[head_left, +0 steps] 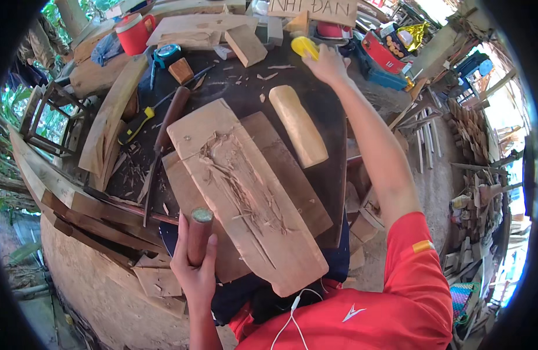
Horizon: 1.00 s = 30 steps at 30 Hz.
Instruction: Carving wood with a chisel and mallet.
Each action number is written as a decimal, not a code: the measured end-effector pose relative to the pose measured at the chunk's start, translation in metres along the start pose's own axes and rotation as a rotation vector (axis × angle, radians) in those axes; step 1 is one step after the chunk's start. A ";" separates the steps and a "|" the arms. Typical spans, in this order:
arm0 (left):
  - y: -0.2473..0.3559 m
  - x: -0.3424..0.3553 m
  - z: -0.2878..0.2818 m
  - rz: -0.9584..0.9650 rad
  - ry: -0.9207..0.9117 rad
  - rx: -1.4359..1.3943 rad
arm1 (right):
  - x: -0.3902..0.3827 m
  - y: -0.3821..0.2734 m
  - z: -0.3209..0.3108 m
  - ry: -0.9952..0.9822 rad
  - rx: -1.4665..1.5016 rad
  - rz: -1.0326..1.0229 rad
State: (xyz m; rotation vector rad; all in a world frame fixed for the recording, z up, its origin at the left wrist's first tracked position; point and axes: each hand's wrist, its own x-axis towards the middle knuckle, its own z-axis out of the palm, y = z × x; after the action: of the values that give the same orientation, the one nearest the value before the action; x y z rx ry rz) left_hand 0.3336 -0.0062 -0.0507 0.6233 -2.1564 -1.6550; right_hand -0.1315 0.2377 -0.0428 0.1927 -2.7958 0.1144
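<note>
My left hand (pixel 194 274) is wrapped round a brown cylindrical wooden handle (pixel 199 242) with a pale, worn end facing up; whatever lies below the grip is hidden. At the far side of the table, my right hand (pixel 327 65) has its fingers on a yellow rounded object (pixel 304 46), whose kind I cannot make out. Between my arms lies a thick wooden board (pixel 280 219) with a rough, splintered hollow gouged along its middle. It rests across another flat board (pixel 301 184). A smooth rounded wood block (pixel 298 125) sits to its right.
On the dark table (pixel 222 87), a long chisel-like tool (pixel 173 116) and a yellow-black screwdriver (pixel 136 126) lie left of the board. A blue tape measure (pixel 167 54), a wood block (pixel 245 45) and a red jug (pixel 133 35) stand farther back. Curved timbers (pixel 114 114) line the left; a red toolbox (pixel 382 52) is far right.
</note>
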 end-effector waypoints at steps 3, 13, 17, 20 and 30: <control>0.004 0.005 -0.002 -0.045 0.015 0.025 | 0.005 -0.024 -0.007 0.063 0.319 0.032; 0.002 0.013 -0.002 -0.196 0.023 -0.085 | 0.099 0.071 0.042 -0.262 0.170 -0.088; -0.007 -0.001 -0.001 -0.026 0.144 -0.119 | 0.054 0.048 -0.043 -0.010 0.478 -0.098; -0.008 -0.014 -0.002 0.090 0.199 -0.062 | -0.023 0.004 -0.131 0.135 0.870 -0.266; 0.006 -0.073 -0.001 0.459 -0.278 0.113 | -0.222 -0.085 -0.233 -0.654 0.952 -0.428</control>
State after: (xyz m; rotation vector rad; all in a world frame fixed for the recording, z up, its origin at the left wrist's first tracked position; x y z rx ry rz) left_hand 0.3949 0.0342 -0.0450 -0.0875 -2.3656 -1.4393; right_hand 0.1639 0.2043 0.1067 1.2161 -2.9434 1.4933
